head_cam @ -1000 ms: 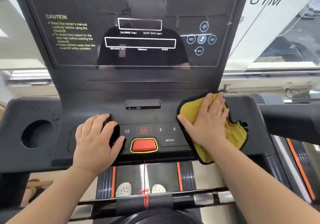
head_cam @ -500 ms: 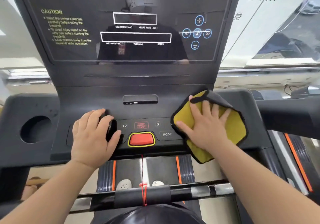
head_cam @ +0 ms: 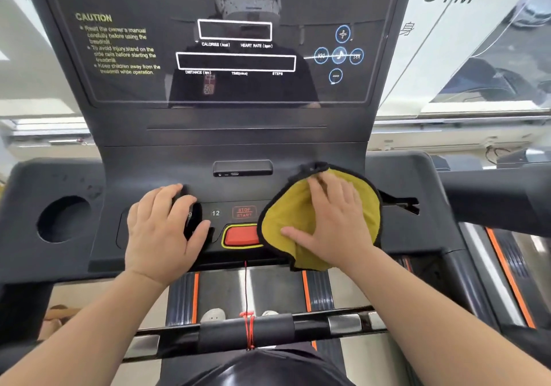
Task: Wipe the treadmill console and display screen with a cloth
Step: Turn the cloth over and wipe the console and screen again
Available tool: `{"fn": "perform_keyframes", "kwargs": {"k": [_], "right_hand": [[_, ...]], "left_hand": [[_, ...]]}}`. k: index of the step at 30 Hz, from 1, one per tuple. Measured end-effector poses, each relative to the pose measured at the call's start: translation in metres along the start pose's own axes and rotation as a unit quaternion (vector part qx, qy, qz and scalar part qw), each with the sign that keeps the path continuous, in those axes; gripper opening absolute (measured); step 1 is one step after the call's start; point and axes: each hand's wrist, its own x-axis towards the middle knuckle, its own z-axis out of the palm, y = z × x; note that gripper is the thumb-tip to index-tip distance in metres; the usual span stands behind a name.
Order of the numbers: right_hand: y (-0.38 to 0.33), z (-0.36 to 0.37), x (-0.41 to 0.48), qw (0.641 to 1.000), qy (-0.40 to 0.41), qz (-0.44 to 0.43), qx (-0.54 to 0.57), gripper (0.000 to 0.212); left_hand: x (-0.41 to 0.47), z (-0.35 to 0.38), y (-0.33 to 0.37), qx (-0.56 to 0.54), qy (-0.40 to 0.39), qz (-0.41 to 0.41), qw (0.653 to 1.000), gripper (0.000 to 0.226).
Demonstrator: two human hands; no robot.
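Cloth (head_cam: pixel 287 215) slid left since a second ago; right hand (head_cam: pixel 337 224) now presses it over the right-side buttons, its edge overlapping the red button (head_cam: pixel 240 235).
Right fingers spread flat on the cloth, no pinch. It lies on the console (head_cam: pixel 167 174), longer near-to-far. Middle buttons sit just left of it, between both hands. Left hand (head_cam: pixel 161 232) rests flat and relaxed on the left buttons, likely in the path. Display screen (head_cam: pixel 134 87) stands far, above both hands.
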Motion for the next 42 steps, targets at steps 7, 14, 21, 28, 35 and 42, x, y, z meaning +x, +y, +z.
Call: {"fn": "perform_keyframes", "kwargs": {"k": [7,14,21,28,35,42], "right_hand": [[-0.024,0.002,0.039,0.996,-0.074,0.057,0.002,0.141],[-0.017,0.015,-0.025,0.979,-0.1,-0.175,-0.039,0.097],[0.036,0.004,-0.011,0.998,-0.048,0.028,-0.019,0.107],[-0.051,0.008,0.019,0.986,-0.109,0.119,-0.027,0.116],[-0.074,0.018,-0.024,0.991,-0.121,-0.054,-0.002,0.074],[-0.01,-0.002,-0.007,0.962,-0.108,0.249,0.036,0.094]], "left_hand": [[0.001,-0.001,0.001,0.002,-0.006,-0.003,1.0,0.053],[0.001,0.0,0.0,-0.015,0.01,-0.002,1.0,0.052],[0.0,-0.005,-0.003,-0.06,0.042,0.002,0.997,0.047],[-0.005,-0.02,-0.035,-0.063,0.04,-0.01,0.997,0.049],[-0.003,-0.022,-0.074,-0.048,0.008,0.027,0.998,0.051],[-0.004,-0.022,-0.084,-0.06,-0.026,0.058,0.996,0.048]]}}
